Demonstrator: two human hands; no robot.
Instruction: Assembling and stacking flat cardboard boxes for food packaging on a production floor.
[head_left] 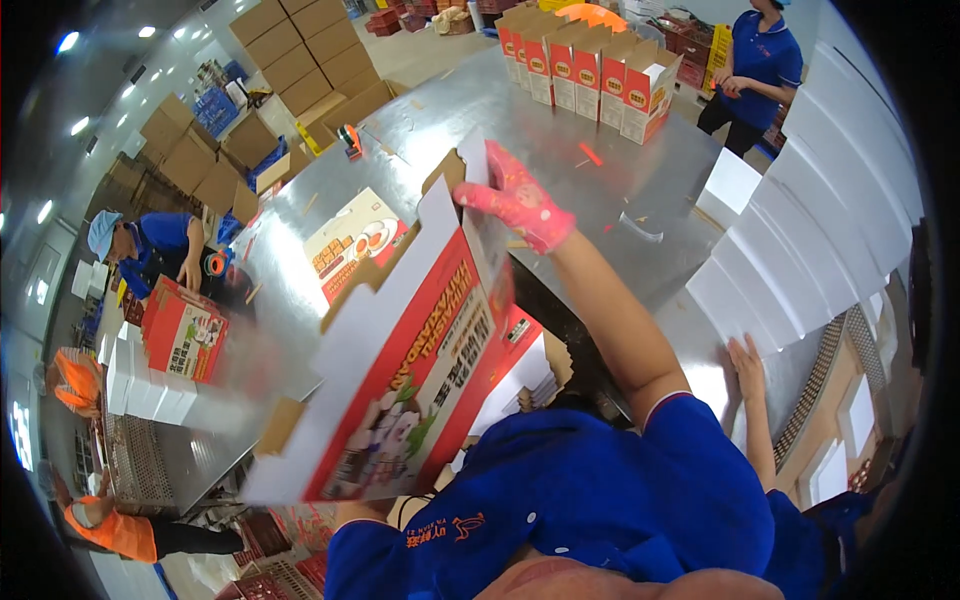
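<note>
Carton erection, flaps unfolded: your right hand (520, 200), in a pink glove, pinches the top flap of the red-and-white printed cardboard carton (400, 370) at frame centre, above the steel desk (560, 140). Your left hand is hidden; its state cannot be told. Squaring the carton likely calls for both hands.

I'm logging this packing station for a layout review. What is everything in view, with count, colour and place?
Printed carton: one, red and white, flaps open, tilted, centre, held up.
Steel table: one, grey, centre.
Flat carton: one, red and cream, on the table.
Upright cartons: a row, red and white, far table edge.
White sheets: a fanned stack, right.
Brown boxes: many, stacked, upper left.
Tape dispenser: one, orange, far table.
Co-workers: blue shirts, left and top right.
Right hand: pink glove, on the carton's top flap.
Left hand: not visible.
</note>
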